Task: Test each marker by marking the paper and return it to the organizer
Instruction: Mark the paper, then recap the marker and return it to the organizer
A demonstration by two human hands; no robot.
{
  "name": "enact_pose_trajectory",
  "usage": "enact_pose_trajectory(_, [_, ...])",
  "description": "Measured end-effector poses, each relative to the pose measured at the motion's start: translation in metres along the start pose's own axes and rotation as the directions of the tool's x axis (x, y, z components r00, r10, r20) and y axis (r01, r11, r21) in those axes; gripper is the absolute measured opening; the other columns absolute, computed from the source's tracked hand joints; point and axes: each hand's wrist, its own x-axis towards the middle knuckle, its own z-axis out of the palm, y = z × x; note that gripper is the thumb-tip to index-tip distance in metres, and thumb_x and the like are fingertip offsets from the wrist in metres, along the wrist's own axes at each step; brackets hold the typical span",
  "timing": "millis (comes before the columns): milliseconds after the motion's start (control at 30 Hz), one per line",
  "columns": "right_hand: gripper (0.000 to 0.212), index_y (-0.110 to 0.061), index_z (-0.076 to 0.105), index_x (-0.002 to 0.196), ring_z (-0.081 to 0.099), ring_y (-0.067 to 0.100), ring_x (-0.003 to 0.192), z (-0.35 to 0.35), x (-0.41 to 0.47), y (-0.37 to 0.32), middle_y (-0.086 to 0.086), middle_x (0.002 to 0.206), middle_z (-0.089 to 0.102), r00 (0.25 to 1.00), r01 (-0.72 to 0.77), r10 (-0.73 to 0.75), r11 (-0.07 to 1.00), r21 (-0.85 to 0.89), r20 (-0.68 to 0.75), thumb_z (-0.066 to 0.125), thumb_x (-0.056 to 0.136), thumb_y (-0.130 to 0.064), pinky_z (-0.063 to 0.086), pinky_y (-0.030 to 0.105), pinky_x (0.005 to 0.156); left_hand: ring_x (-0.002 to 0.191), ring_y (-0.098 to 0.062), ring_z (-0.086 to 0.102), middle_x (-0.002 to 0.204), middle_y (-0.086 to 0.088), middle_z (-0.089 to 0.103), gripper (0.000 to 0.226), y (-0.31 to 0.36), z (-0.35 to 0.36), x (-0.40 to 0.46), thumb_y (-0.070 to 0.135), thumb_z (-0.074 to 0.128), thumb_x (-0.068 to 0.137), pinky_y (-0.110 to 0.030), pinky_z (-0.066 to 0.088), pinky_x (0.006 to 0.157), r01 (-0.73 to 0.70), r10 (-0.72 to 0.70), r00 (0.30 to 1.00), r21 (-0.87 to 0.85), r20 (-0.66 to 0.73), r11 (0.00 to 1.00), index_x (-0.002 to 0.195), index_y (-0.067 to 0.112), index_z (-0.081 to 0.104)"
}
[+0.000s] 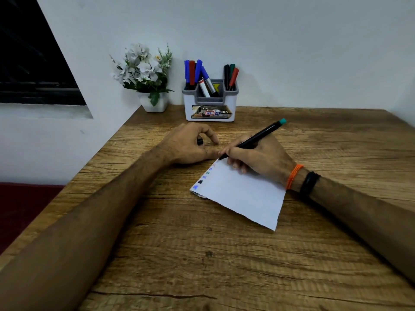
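1. The right hand (258,158) grips a black marker (253,139), its tip touching the paper (242,194) at the far corner.
2. The left hand (190,144), just beside, curls around a black cap (200,141).
3. The organizer (210,104) stands well beyond both hands.

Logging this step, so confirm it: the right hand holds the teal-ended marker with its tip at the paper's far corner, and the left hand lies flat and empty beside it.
Not empty: the head view shows the left hand curled around a small black cap. The rest stands.
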Motion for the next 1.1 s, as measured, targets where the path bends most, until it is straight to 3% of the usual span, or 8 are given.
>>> enact_pose_trajectory(233, [0.010, -0.002, 0.075, 0.085, 0.060, 0.004, 0.046, -0.0002, 0.0003, -0.0004, 0.009, 0.066, 0.070, 1.000, -0.008, 0.008, 1.000, -0.022, 0.006, 0.066, 0.088, -0.004, 0.045, 0.015, 0.044, 0.101, -0.009, 0.058, 0.113, 0.014, 0.065, 0.038, 0.0000, -0.0005, 0.0002, 0.060, 0.073, 0.071, -0.036, 0.051, 0.088, -0.008, 0.008, 1.000, 0.015, 0.005, 1.000, 0.099, 0.036, 0.067])
enact_pose_trajectory(733, [0.012, -0.003, 0.076, 0.087, 0.061, 0.004, 0.048, -0.0005, 0.0004, 0.0011, 0.009, 0.068, 0.071, 1.000, 0.001, -0.001, 1.000, -0.015, 0.010, 0.064, 0.089, -0.002, 0.046, 0.017, 0.047, 0.100, -0.009, 0.057, 0.108, 0.015, 0.062, 0.035, -0.0005, -0.0006, 0.0009, 0.061, 0.071, 0.072, -0.032, 0.047, 0.084, -0.005, 0.005, 1.000, 0.017, 0.014, 1.000, 0.098, 0.038, 0.066])
enact_pose_trajectory(867, [0.012, -0.003, 0.076, 0.089, 0.062, 0.005, 0.050, -0.0007, -0.0009, 0.0013, 0.010, 0.070, 0.072, 0.999, 0.019, -0.018, 0.999, -0.030, 0.043, 0.064, 0.089, -0.003, 0.046, 0.016, 0.048, 0.104, -0.011, 0.058, 0.113, 0.011, 0.065, 0.030, -0.0002, -0.0003, 0.0003, 0.056, 0.072, 0.074, -0.036, 0.049, 0.089, -0.012, 0.012, 1.000, 0.014, 0.026, 1.000, 0.097, 0.039, 0.065])
enact_pose_trajectory(1100, [0.013, 0.001, 0.075, 0.089, 0.060, 0.008, 0.051, -0.0023, 0.0033, 0.0033, 0.013, 0.070, 0.070, 0.999, 0.051, -0.051, 0.997, 0.060, 0.002, 0.063, 0.090, -0.001, 0.047, 0.018, 0.047, 0.103, -0.010, 0.056, 0.113, 0.014, 0.060, 0.031, 0.0036, -0.0009, -0.0015, 0.054, 0.071, 0.076, -0.031, 0.045, 0.085, -0.004, 0.003, 1.000, 0.017, 0.015, 1.000, 0.100, 0.035, 0.066])
